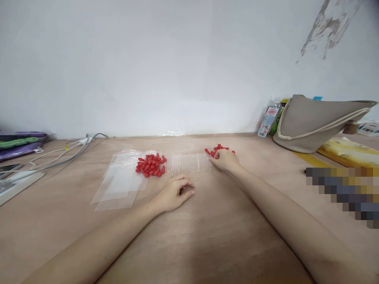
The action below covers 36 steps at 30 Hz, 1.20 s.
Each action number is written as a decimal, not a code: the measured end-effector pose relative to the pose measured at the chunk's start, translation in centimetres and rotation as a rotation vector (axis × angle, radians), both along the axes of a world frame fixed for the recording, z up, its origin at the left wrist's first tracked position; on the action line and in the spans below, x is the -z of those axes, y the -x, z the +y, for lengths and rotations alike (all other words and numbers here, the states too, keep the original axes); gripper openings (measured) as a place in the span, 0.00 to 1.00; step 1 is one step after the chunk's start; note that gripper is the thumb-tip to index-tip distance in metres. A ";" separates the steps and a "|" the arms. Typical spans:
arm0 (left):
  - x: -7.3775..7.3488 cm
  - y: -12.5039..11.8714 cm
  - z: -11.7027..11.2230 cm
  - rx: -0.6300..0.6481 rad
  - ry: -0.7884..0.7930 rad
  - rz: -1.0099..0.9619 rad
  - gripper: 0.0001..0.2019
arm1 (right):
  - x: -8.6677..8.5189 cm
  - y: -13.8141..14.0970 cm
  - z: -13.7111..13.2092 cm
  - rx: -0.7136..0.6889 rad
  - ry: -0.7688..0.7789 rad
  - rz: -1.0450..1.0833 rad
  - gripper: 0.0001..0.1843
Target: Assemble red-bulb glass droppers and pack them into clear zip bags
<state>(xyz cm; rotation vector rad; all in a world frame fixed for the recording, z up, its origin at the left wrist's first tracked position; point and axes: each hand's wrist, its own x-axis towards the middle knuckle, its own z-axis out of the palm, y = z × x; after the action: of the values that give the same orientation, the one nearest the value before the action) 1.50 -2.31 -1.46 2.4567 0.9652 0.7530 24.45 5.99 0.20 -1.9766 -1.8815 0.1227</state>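
A row of thin clear tubes (pixel 185 163) lies side by side on the wooden table. My right hand (pixel 227 160) is at the row's right end, thumb and fingers brought together at the outermost tube; what they pinch is too small to make out. Beyond this hand, partly hidden by it, is a small group of red bulb-shaped pieces (pixel 219 147). My left hand (pixel 177 193) rests on the table in front of the row, holding nothing, its fingers curved and the thumb apart. A larger pile of red bulb-shaped pieces (pixel 150 165) sits left of the tubes, on clear plastic bags (pixel 117 185).
Cables (pixel 74 152) and a white-edged object (pixel 22 187) are on the left, below purple and green packs (pixel 22 144). A bottle (pixel 269 118), a grey bag (pixel 314 122) and a yellow pack (pixel 349 152) stand at right. A white wall (pixel 177 67) bounds the table (pixel 213 236).
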 end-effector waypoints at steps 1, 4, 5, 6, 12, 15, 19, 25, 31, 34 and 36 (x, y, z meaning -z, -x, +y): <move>0.0 0.0 0.0 0.000 -0.002 0.000 0.07 | -0.1 0.4 -0.2 -0.009 0.024 -0.014 0.16; 0.0 0.0 -0.1 0.003 -0.008 0.001 0.07 | 0.0 1.2 -0.4 -0.015 0.074 -0.060 0.14; 0.0 0.0 -0.1 0.004 -0.010 0.001 0.07 | 0.1 1.3 -0.4 -0.010 0.076 -0.075 0.14; 0.0 0.0 -0.1 0.004 -0.012 0.003 0.07 | 0.2 1.4 -0.4 -0.006 0.073 -0.087 0.13; -0.2 0.0 -0.1 -0.010 -0.013 0.013 0.07 | 0.0 1.2 -0.3 -0.006 0.053 -0.069 0.14; -0.2 -0.1 -0.3 -0.010 -0.017 0.009 0.07 | -0.6 0.9 -0.5 0.021 -0.016 -0.002 0.17; -0.3 0.0 -0.4 -0.072 -0.122 0.018 0.06 | -0.3 0.5 -1.9 -0.091 -0.216 0.152 0.14; -2.3 2.3 2.2 -0.413 -0.377 0.205 0.08 | 2.6 -0.7 -5.7 -0.576 -0.422 0.104 0.09; -5.5 3.9 7.6 -0.722 -0.311 0.588 0.11 | 3.9 -1.0 -6.8 -0.621 -0.472 0.062 0.14; -5.6 3.5 10.0 -0.809 -0.199 0.762 0.15 | 3.8 -0.9 -6.7 -0.621 -0.463 0.071 0.14; -5.3 3.3 11.3 -0.833 -0.160 0.789 0.18 | 3.7 -0.8 -6.7 -0.629 -0.455 0.079 0.13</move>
<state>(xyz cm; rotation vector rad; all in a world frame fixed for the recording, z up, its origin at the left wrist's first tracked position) -1.78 8.98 3.82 2.4598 2.3683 0.0051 25.28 -0.72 -3.48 -1.0363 -2.1752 -0.0494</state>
